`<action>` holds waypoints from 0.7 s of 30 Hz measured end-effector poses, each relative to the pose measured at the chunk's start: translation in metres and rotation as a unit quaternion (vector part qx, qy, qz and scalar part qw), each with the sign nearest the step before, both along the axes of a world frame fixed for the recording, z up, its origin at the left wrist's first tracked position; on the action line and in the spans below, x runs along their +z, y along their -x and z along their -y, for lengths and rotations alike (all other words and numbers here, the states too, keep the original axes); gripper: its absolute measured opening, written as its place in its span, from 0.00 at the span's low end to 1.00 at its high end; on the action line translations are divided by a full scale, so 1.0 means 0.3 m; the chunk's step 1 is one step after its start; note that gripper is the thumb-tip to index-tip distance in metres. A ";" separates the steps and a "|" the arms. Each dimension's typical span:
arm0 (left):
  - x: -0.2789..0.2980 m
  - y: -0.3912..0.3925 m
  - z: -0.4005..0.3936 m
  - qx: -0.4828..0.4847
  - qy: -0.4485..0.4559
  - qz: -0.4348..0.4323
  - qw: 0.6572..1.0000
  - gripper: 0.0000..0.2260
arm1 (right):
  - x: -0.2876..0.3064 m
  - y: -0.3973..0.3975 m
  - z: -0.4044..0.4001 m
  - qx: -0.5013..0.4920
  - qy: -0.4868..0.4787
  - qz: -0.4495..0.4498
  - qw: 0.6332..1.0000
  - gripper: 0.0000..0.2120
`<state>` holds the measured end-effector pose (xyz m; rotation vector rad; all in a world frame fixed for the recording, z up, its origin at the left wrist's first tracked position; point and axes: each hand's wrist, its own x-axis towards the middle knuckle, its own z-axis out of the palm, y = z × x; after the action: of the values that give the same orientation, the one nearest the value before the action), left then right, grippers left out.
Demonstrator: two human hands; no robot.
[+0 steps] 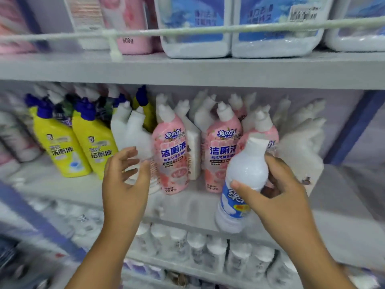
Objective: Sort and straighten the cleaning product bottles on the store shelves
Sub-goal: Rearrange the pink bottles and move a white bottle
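Observation:
My right hand point(279, 188) grips a white round bottle with a blue label point(243, 178), held tilted in front of the middle shelf point(187, 203). My left hand point(125, 176) hovers open, fingers spread, just in front of white angled-neck bottles point(129, 130). Pink toilet-cleaner bottles point(171, 151) stand upright between my hands, another pink bottle point(218, 142) behind the held bottle. Two yellow bottles with blue caps point(62, 147) lean at the left of the same shelf. More white bottles point(300, 138) lean at the right.
Above, a shelf holds large white-and-blue detergent jugs point(195, 24) and a pink bottle point(129, 21) behind a white wire rail point(187, 31). The lower shelf carries a row of white bottles point(208, 251). A blue upright post point(354, 126) bounds the right side.

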<state>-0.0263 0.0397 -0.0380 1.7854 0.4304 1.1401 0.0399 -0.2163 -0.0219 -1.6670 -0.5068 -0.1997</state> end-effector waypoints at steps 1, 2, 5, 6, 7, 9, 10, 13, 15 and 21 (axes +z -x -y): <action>0.001 0.000 -0.025 -0.002 -0.002 -0.001 1.000 0.13 | -0.009 -0.005 -0.047 0.000 0.002 0.004 1.000 0.29; 0.002 -0.002 -0.052 -0.002 -0.006 -0.003 1.000 0.14 | -0.014 -0.009 -0.095 -0.002 0.004 0.009 1.000 0.29; 0.011 -0.019 -0.131 -0.008 -0.009 -0.008 1.000 0.14 | -0.040 -0.022 -0.217 -0.010 -0.002 0.012 1.000 0.30; 0.014 -0.030 -0.159 -0.010 -0.008 -0.014 1.000 0.15 | -0.052 -0.028 -0.252 -0.017 0.003 0.014 1.000 0.31; 0.016 -0.043 -0.187 -0.014 -0.006 -0.027 1.000 0.17 | -0.065 -0.035 -0.281 -0.024 0.012 0.015 1.000 0.31; 0.018 -0.073 -0.234 -0.044 0.010 -0.065 0.997 0.21 | -0.086 -0.044 -0.329 -0.030 0.022 0.009 0.999 0.31; 0.016 -0.086 -0.250 -0.073 0.023 -0.086 0.993 0.21 | -0.093 -0.048 -0.349 -0.033 0.028 0.010 0.999 0.30; -0.016 -0.117 -0.271 -0.131 0.018 -0.154 0.979 0.17 | -0.102 -0.052 -0.396 -0.053 0.045 0.020 0.997 0.30; -0.042 -0.133 -0.273 -0.147 0.017 -0.169 0.974 0.17 | -0.110 -0.047 -0.427 -0.074 0.045 0.024 0.996 0.32; -0.061 -0.206 -0.239 -0.192 -0.028 -0.164 0.967 0.22 | -0.153 -0.025 -0.467 -0.172 0.042 0.034 0.984 0.38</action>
<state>0.0354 0.1115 -0.0564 2.0071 0.2267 0.5943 0.0472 -0.0762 -0.0678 -1.8284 -0.2762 -0.4952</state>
